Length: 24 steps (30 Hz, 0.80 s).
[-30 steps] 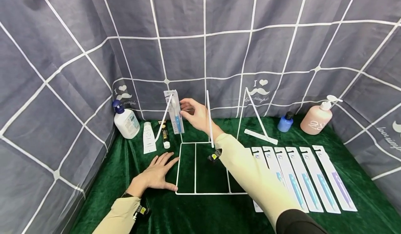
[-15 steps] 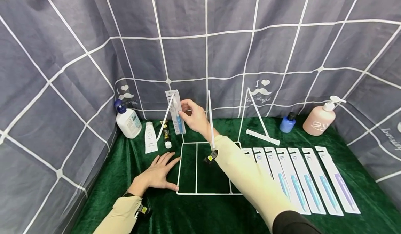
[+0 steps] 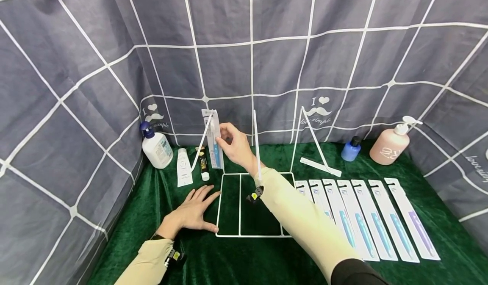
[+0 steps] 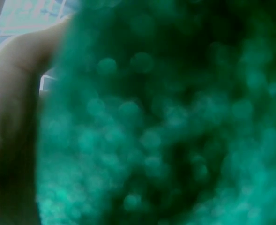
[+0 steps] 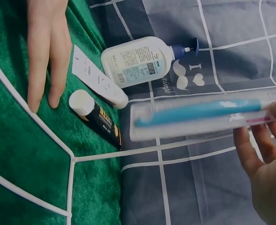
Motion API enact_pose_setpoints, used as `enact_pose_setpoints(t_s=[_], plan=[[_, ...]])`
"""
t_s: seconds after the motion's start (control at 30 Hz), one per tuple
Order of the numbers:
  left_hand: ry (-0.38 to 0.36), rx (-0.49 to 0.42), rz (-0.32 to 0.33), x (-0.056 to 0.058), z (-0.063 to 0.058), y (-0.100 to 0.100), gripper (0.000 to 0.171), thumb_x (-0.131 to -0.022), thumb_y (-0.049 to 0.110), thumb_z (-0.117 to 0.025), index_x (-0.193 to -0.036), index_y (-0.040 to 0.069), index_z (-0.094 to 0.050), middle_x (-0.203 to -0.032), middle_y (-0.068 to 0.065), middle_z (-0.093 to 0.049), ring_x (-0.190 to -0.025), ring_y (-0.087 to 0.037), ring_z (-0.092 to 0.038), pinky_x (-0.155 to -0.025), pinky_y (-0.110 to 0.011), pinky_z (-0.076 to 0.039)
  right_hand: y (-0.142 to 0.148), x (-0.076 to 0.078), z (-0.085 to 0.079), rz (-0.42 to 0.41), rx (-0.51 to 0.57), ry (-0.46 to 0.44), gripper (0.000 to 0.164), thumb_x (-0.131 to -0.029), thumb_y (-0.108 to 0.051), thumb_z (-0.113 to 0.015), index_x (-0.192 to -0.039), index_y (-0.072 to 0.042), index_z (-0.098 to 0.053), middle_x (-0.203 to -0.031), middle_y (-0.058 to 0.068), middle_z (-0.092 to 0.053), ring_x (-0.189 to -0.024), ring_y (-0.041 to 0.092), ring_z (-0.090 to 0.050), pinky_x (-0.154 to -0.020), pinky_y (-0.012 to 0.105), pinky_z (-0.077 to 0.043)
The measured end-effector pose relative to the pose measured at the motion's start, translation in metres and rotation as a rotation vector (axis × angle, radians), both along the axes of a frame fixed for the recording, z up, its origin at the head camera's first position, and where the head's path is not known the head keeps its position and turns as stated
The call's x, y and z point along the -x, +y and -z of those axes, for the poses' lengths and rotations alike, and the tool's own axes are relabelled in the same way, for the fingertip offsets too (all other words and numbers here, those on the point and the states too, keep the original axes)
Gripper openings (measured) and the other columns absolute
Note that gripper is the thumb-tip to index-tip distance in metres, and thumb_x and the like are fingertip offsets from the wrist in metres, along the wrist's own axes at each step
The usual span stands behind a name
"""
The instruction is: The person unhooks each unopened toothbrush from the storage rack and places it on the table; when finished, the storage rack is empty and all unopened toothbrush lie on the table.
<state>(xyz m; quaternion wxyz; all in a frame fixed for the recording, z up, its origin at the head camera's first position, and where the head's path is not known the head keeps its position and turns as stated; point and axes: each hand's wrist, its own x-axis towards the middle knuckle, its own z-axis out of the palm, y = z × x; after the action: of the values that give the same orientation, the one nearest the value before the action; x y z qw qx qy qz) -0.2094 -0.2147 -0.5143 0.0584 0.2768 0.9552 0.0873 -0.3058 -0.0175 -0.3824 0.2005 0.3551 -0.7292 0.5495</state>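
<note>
My right hand (image 3: pixel 237 147) pinches the edge of a packaged blue toothbrush (image 3: pixel 214 143). The pack stands upright by the left prong of a white wire rack (image 3: pixel 240 204); whether it hangs on that prong I cannot tell. In the right wrist view, the thumb lies on the front of the toothbrush pack (image 5: pixel 198 115) and fingers are behind it. My left hand (image 3: pixel 192 211) rests spread on the green cloth, its thumb at the rack's front left corner. The left wrist view shows mostly blurred cloth (image 4: pixel 161 122).
Left of the rack are a white pump bottle (image 3: pixel 157 149), a white tube (image 3: pixel 184 168) and a black tube (image 3: pixel 203 164). To the right lie several packaged toothbrushes (image 3: pixel 375 219), a white strip (image 3: pixel 320 166), a blue bottle (image 3: pixel 350 149) and a pink pump bottle (image 3: pixel 389 145).
My right hand has moved slightly left and its fingers have come together on the toothbrush pack. The pack has turned a little and its lower end sits lower. My left hand stays put.
</note>
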Motion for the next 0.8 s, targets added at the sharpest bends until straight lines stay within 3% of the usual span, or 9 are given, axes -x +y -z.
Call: enact_pose_setpoints(t_s=[0.3, 0.57, 0.8], plan=[[0.033, -0.005, 0.011, 0.000, 0.002, -0.001, 0.108, -0.057, 0.080, -0.058, -0.143, 0.022, -0.030, -0.148, -0.013, -0.023, -0.135, -0.034, -0.020, -0.102, -0.060, -0.018, 0.005, -0.003, 0.004, -0.096, 0.030, 0.097, 0.053, -0.082, 0.006, -0.061, -0.127, 0.006, -0.033, -0.086, 0.021, -0.061, -0.066, 0.027, -0.062, -0.055, 0.032, -0.049], [0.019, 0.000, 0.006, 0.000, 0.001, -0.001, 0.108, -0.057, 0.081, -0.056, -0.144, 0.023, -0.029, -0.149, -0.012, -0.022, -0.136, -0.033, -0.018, -0.102, -0.060, -0.018, 0.008, -0.009, 0.001, -0.121, 0.040, 0.078, 0.054, -0.083, 0.007, -0.059, -0.130, 0.005, -0.034, -0.088, 0.022, -0.061, -0.068, 0.028, -0.062, -0.055, 0.036, -0.050], [0.021, 0.006, 0.003, 0.000, 0.002, 0.000, 0.108, -0.057, 0.082, -0.055, -0.143, 0.022, -0.030, -0.148, -0.012, -0.023, -0.135, -0.033, -0.019, -0.101, -0.060, -0.019, 0.010, -0.017, 0.003, -0.137, 0.013, 0.069, 0.053, -0.084, 0.007, -0.057, -0.132, 0.003, -0.033, -0.092, 0.021, -0.059, -0.070, 0.026, -0.062, -0.057, 0.032, -0.051]])
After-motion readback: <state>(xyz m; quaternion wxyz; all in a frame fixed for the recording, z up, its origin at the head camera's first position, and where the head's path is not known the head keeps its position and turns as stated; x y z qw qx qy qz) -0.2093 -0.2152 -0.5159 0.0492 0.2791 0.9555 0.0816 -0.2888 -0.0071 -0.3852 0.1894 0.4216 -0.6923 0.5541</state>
